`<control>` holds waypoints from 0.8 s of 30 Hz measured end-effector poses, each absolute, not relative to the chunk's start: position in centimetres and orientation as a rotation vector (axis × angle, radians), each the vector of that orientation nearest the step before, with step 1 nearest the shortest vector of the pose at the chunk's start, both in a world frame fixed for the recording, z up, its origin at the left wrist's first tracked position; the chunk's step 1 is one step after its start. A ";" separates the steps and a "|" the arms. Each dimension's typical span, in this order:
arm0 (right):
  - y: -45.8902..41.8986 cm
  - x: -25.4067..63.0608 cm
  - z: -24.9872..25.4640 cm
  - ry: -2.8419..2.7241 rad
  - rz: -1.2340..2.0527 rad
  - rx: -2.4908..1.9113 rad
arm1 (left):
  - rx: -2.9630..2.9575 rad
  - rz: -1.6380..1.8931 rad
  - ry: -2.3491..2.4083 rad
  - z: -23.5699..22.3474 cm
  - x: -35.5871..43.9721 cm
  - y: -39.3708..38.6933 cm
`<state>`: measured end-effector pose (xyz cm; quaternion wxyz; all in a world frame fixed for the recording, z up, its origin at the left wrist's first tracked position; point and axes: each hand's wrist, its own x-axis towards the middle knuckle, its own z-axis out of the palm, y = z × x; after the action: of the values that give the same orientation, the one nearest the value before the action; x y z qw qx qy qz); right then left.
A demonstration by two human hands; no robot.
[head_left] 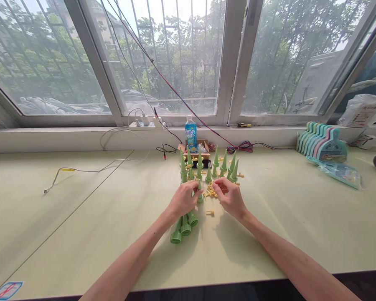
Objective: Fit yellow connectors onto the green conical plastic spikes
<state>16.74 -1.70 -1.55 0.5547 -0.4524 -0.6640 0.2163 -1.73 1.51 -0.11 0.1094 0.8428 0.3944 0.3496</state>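
Green spike stands upright near the middle of the table, taken between thumb and curled fingers of the left hand. From it, the right hand lies at 3 o'clock, fingers bent and tips drawn together beside a heap of yellow pieces; whether they pinch one, the view cannot tell. A lone yellow piece rests at 5 o'clock, lying spikes (open ends facing the person) at 7, and standing spikes fan from 11 to 2.

The spike looks like light, stiff, hollow plastic, smooth enough to turn in dry fingers but hardly fragile. The broad lower body seems the surest hold; the tapering tip would give little purchase. The yellow pieces look slimmer, with thin stems likelier to bend or snap, so fingertips suit them best.
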 end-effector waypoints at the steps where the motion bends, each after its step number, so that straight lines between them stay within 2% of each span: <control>1: -1.7 16.7 -1.6 -1.575 0.516 -1.070 | 2.451 1.050 1.162 -0.1 -1.7 1.5; 10: -1.7 16.8 -1.8 -1.730 0.550 -1.035 | 2.101 1.084 1.126 0.0 -1.5 1.3; 24: -1.7 16.8 -1.9 -1.772 0.537 -1.047 | 2.023 1.064 1.069 0.3 -1.3 1.1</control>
<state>16.76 -1.68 -1.86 0.4860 -0.4301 -0.7281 0.2209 -1.25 1.05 0.34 0.3044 0.7636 0.4034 0.4019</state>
